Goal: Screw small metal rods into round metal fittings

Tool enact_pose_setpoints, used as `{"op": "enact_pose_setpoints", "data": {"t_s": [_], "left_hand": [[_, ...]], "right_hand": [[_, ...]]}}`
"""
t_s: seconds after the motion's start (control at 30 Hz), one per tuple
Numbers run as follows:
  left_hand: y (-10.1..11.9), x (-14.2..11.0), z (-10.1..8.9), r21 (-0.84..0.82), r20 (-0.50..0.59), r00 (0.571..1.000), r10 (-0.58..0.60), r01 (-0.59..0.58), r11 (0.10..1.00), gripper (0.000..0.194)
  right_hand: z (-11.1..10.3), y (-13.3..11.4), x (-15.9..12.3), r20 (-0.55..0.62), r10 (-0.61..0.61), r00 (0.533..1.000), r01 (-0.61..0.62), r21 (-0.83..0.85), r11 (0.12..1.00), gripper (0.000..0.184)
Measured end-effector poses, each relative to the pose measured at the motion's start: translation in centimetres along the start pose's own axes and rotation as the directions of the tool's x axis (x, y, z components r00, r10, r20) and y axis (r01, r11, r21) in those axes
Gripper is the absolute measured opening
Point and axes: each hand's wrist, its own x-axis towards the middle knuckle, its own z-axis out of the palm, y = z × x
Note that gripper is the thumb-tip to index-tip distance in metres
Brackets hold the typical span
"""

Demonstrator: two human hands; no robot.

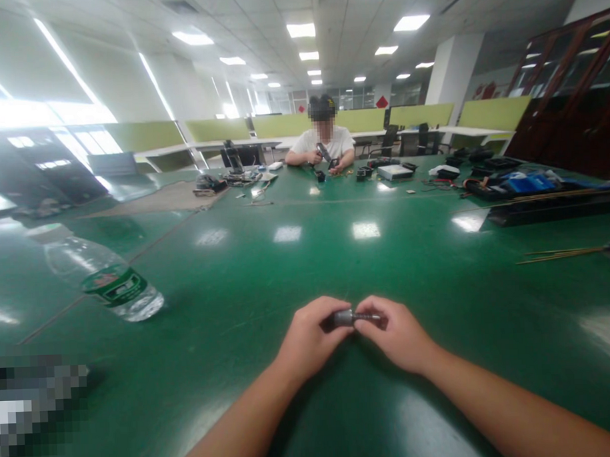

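Note:
Just above the green tabletop, a small grey metal cylinder with a thin ribbed shaft (344, 317) lies level between my two hands. My left hand (308, 332) is closed around the cylinder's thick end, thumb in front and fingers behind. From the other side, my right hand (396, 335) closes its thumb and fingers about the shaft, which points right. The fingertips of both hands nearly meet at the joint of cylinder and shaft. My left palm hides the cylinder's far left end.
A clear water bottle (114, 282) with a green label is at the left. A pixelated object (35, 404) sits at the lower left edge. Across the green table (226, 271) a person (322, 144) handles a dark tool. Blue items (531, 180) and thin sticks (561, 254) are at the right.

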Motion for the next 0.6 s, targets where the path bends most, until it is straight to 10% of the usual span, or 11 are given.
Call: {"op": "enact_pose_setpoints", "data": {"t_s": [0.6], "left_hand": [[-0.1,-0.03,-0.18,0.034,-0.01,1.0,0.023,-0.023,0.999,0.022]], "right_hand": [[-0.1,0.1,0.07,0.006,0.006,1.0,-0.006,-0.006,1.0,0.011]]}}
